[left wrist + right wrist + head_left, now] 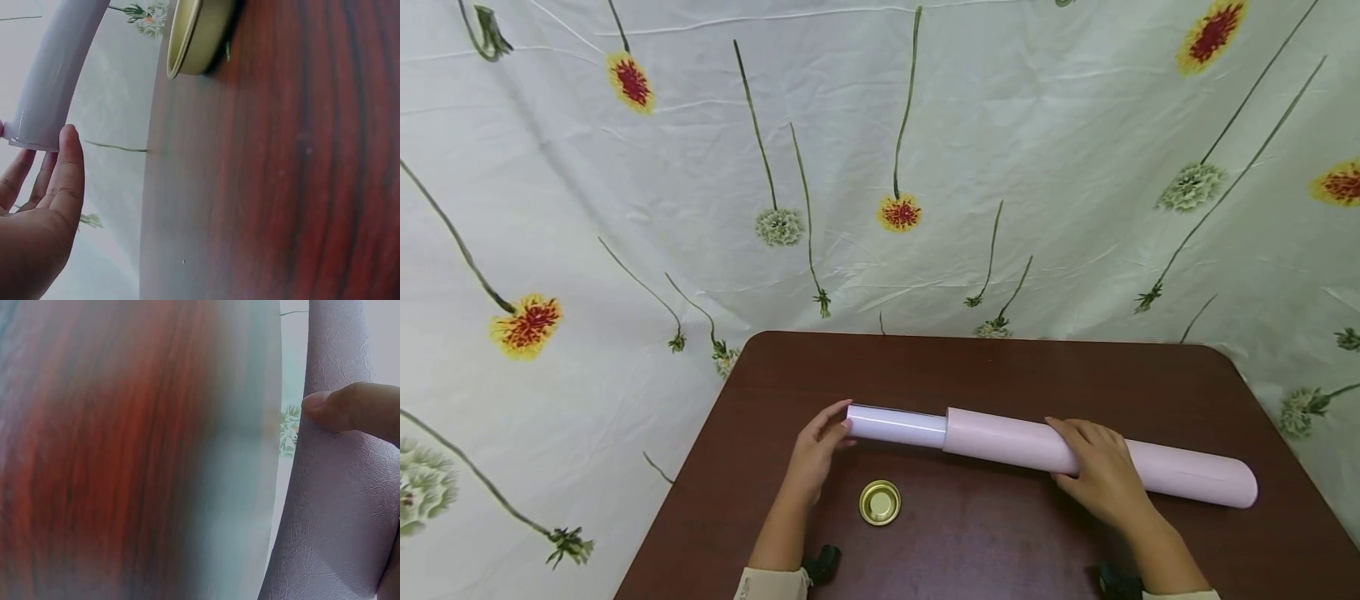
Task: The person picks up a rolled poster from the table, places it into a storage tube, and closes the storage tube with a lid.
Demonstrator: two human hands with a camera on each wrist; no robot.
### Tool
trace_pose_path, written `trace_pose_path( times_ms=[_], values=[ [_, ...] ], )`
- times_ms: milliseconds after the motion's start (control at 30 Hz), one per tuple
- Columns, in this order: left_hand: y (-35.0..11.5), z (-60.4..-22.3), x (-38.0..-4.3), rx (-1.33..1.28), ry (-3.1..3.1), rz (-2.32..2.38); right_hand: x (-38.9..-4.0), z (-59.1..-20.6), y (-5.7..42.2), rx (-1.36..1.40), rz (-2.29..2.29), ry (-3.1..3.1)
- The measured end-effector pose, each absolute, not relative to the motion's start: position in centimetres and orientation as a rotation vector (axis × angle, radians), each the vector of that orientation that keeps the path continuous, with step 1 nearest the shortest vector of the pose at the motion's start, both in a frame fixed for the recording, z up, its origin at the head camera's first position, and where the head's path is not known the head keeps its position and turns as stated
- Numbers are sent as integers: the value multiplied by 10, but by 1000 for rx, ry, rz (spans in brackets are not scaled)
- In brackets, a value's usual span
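Observation:
A long pink tube (pixel 1000 437) lies slantwise in the head view, held just above or on the table; I cannot tell which. Out of its left end sticks a narrower, glossy white roll (pixel 895 426). My left hand (pixel 815 450) holds the roll's free end between thumb and fingers, and the left wrist view shows the fingertips at the rim of the white roll (pixel 53 81). Around the middle of the pink tube, my right hand (pixel 1105 475) grips from above. Up close, the tube's surface (pixel 337 506) looks finely textured, with the thumb (pixel 350 409) across it.
A round gold lid (pixel 880 503) lies on the dark brown table (pixel 985 533), nearer me than the tube. Behind the table hangs a white flowered cloth (pixel 1075 167). The table's back corners are rounded.

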State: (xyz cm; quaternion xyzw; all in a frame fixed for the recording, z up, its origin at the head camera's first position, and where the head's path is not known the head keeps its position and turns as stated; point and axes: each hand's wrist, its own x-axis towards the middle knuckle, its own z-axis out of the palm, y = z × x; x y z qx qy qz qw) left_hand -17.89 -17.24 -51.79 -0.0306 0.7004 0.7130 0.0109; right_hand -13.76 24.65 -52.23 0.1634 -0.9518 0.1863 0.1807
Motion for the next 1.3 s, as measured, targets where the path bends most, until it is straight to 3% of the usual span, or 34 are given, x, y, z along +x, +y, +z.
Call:
trace_pose_path(
  times_ms=[1300],
  values=[
    [-155,-520,-174,7,2186,2151,-140,-519,234,533,508,-2662]
  ],
)
